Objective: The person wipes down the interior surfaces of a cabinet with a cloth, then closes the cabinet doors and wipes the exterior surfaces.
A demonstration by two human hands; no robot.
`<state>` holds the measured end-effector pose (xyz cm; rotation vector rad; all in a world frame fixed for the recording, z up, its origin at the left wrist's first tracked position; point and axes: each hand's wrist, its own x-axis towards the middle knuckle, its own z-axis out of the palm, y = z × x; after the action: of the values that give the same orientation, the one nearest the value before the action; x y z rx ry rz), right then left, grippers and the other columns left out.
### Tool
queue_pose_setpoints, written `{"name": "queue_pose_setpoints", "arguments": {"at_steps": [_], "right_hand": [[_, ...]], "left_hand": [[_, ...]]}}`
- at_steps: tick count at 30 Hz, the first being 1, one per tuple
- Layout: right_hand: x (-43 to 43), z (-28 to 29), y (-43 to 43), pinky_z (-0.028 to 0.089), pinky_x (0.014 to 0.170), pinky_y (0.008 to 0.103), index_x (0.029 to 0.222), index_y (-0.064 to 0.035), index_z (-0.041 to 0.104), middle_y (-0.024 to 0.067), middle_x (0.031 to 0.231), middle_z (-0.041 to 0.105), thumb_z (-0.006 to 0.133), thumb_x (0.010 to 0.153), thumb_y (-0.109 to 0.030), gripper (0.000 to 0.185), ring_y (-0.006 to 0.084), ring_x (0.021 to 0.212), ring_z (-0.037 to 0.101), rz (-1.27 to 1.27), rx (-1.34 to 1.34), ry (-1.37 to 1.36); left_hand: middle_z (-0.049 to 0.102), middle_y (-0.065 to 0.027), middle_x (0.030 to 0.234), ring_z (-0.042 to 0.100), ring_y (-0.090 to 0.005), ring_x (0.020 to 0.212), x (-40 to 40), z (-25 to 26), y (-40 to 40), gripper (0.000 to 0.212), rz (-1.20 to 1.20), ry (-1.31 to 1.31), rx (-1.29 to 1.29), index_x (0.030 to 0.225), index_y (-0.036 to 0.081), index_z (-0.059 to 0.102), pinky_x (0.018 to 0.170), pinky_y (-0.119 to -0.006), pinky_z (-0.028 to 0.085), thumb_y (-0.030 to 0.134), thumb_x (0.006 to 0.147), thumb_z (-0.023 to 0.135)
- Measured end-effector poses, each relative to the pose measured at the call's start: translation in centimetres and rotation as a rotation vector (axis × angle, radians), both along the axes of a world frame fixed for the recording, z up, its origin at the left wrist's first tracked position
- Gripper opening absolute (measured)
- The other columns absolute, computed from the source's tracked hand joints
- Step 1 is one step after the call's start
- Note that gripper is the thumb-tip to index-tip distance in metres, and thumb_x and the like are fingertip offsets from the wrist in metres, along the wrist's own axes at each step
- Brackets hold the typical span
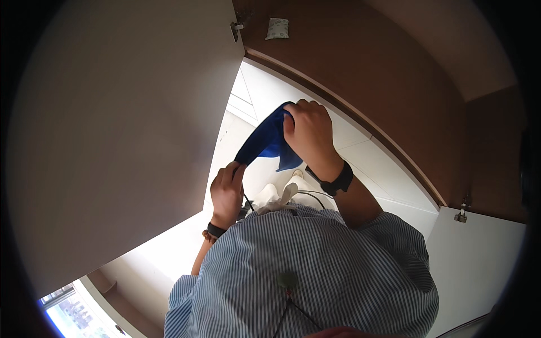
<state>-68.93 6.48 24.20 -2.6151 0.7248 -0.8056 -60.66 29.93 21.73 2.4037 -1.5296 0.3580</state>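
A dark blue cloth (266, 137) is stretched between my two hands in front of my body. My left hand (227, 192) pinches its lower left end, with the fingers folded over the edge. Higher up and to the right, my right hand (310, 131) grips the other end, thumb against the fabric. Part of the cloth hangs loose below my right hand. The fingertips of both hands are partly hidden by the cloth and the knuckles. Each wrist wears a black band.
An open white cabinet door (122, 126) takes up the left side. Beyond my hands is a brown cabinet shelf (363, 80) holding a small white patterned packet (277, 28). Another open door (477, 249) stands at the right. A window (74, 312) shows at the lower left.
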Motion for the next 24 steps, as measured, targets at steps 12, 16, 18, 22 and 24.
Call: {"name": "queue_pose_setpoints", "arguments": {"at_steps": [12,16,18,22,24], "right_hand": [[10.7,-7.5,-6.0,0.036,0.11,0.0443,0.143,-0.0043,0.039,0.0259,0.15,0.028,0.065,0.082,-0.011,0.067,0.0405,0.132,0.04,0.29,-0.154,-0.03],[13.8,-7.6,-6.0,0.032,0.111,0.043,0.144,-0.0058,0.04,0.0221,0.147,0.036,0.065,0.08,-0.017,0.069,0.0351,0.131,0.042,0.244,-0.083,0.013],[14.4,-7.4,-5.6,0.034,0.108,0.0434,0.143,-0.0013,0.04,0.0232,0.143,0.04,0.062,0.082,-0.016,0.066,0.0347,0.127,0.046,0.201,-0.151,0.044],[12.2,-6.7,-5.6,0.039,0.103,0.043,0.136,0.0038,0.045,0.0248,0.136,0.047,0.06,0.083,-0.015,0.058,0.0344,0.119,0.052,0.141,-0.179,0.044],[9.9,-5.7,-4.9,0.042,0.101,0.0417,0.133,0.0035,0.048,0.0237,0.132,0.05,0.059,0.083,-0.014,0.053,0.0339,0.117,0.053,0.137,-0.046,0.084]], "left_hand": [[0.039,-0.0176,0.131,0.054,-0.0319,0.114,4.7,-3.9,-15.5,0.041,-0.081,0.308,-0.428,0.13,0.0,0.045,0.088,-0.037,0.055,-0.004,0.09,0.055],[0.029,-0.0235,0.142,0.036,-0.0422,0.131,7.8,-6.5,-16.2,0.064,-0.088,0.297,-0.412,0.143,-0.001,0.027,0.104,-0.046,0.044,-0.008,0.085,0.052],[0.026,-0.0246,0.146,0.03,-0.0427,0.136,8.2,-6.9,-16.8,0.069,-0.091,0.283,-0.424,0.146,0.0,0.023,0.109,-0.048,0.037,-0.011,0.083,0.05],[0.034,-0.0245,0.143,0.04,-0.0376,0.132,8.9,-5.9,-18.0,0.071,-0.131,0.303,-0.493,0.149,0.002,0.021,0.104,-0.042,0.042,-0.013,0.084,0.047],[0.033,-0.0255,0.144,0.041,-0.0393,0.131,9.5,-5.7,-18.5,0.069,-0.153,0.386,-0.482,0.148,0.001,0.022,0.103,-0.042,0.044,-0.013,0.085,0.046]]}}
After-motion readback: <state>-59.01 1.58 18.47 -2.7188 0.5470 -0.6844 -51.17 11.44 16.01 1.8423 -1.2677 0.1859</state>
